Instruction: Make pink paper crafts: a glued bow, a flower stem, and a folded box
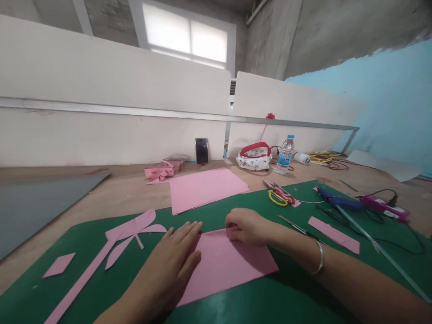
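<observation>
Paper (222, 265) lies on the green mat (293, 301) — my left hand (173, 254) flat over its left edge, my right hand (249, 226) curled at its far edge, whether pinching I cannot tell. Bare mat borders its near edge.

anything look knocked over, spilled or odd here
A white cylinder lies on its side, perhaps tipped over, by tangled yellow cables, while the water bottle nearby stands upright. No spill shows.

The left hand (177, 254) rests on a pink sheet (222, 267), right hand (250, 226) curled at its far edge
</observation>
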Available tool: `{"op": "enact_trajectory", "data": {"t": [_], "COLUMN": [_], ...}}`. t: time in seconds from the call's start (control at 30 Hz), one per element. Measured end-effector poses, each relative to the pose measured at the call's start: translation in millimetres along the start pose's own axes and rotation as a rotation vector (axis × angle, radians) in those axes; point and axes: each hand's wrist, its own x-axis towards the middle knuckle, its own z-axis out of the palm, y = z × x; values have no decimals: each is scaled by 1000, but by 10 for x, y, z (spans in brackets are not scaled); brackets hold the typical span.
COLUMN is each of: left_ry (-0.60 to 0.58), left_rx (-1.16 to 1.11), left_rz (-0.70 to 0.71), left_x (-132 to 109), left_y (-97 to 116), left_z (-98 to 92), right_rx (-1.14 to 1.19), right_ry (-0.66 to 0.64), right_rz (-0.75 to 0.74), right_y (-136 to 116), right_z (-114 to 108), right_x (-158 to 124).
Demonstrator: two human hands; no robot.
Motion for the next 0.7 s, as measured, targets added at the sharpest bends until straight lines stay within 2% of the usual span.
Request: {"op": "enact_trajectory", "data": {"t": [0.13, 0.33, 0.37, 0.43, 0.5, 0.53, 0.57, 0.6, 0.63, 0.7], "left_ry": [-13, -60, -13, 191, 468, 564, 607, 604, 538, 389], "left_rx": [-57, -110, -116, -128, -158, -213, -307, -428, -586, -824], "left_rz": [-61, 10, -7, -106, -268, -359, -447, -524, -583, -605], "left_x": [115, 432, 500, 615, 666, 657, 626, 577, 516, 386], "left_y": [59, 35, 40, 70, 126, 163, 207, 257, 314, 439], "left_z": [-196, -515, -588, -754, -910, -967, -999, -1003, -979, -864], "right_rx": [156, 476, 538, 671, 824, 908, 996, 1084, 1167, 1314], "right_ry": [24, 92, 120, 199, 299, 343, 377, 401, 414, 411], "right_rz": [45, 158, 193, 276, 356, 384, 401, 407, 403, 364], "right_y": [92, 178, 200, 251, 296, 306, 304, 285, 247, 117], "right_z": [-22, -79, -80, -84, -97, -106, -115, -122, -124, -110], "right_x": [-59, -35, -30, -20, -6, 1, 8, 13, 14, -5]}}
